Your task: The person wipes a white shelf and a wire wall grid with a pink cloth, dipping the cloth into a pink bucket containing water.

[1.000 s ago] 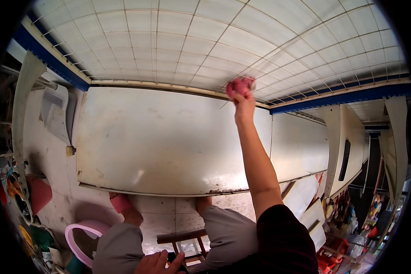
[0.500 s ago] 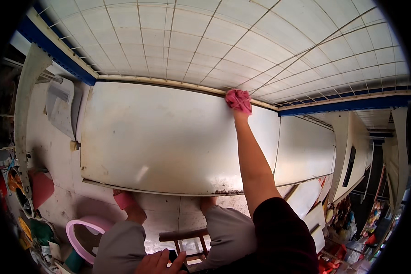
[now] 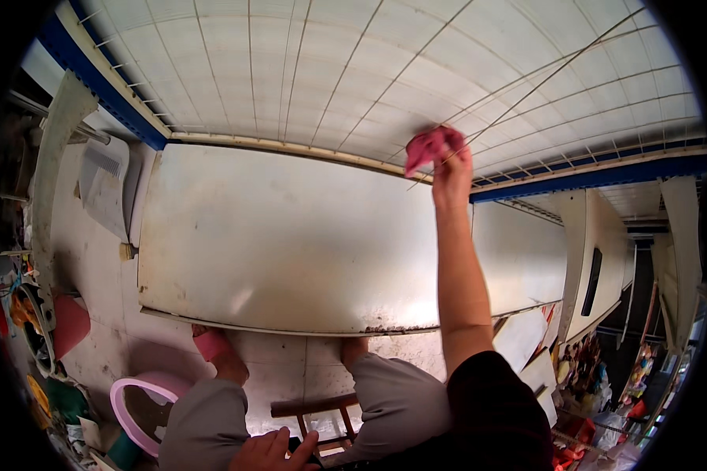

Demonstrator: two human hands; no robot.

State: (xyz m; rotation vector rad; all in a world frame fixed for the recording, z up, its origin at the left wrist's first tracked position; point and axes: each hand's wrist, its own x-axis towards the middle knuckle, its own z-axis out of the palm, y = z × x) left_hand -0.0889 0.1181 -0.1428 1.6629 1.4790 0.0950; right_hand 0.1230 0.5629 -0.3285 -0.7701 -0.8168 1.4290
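Observation:
My right hand [image 3: 452, 169] reaches up to the wire grid panel [image 3: 353, 78] behind the white shelf board, gripping a crumpled dark pink cloth [image 3: 426, 147]. The cloth is bunched against the grid, just above the panel's lower rail, and one end hangs down. Part of it is hidden behind my fingers. My left hand [image 3: 271, 452] lies low at the bottom edge by my lap, fingers extended and somewhat apart. A dark patch shows between them, too obscured to identify.
The white shelf board [image 3: 291, 235] has a dirty, worn front edge. A pink basin [image 3: 122, 408] stands at lower left, near a grey dustpan [image 3: 102, 184] and a brush [image 3: 128, 251]. A wooden stool [image 3: 314, 408] is between my legs. Cluttered goods [image 3: 589, 377] fill the right.
My right hand has moved right and up with the cloth, from the board's back edge onto the grid panel. My left hand stays nearly in place.

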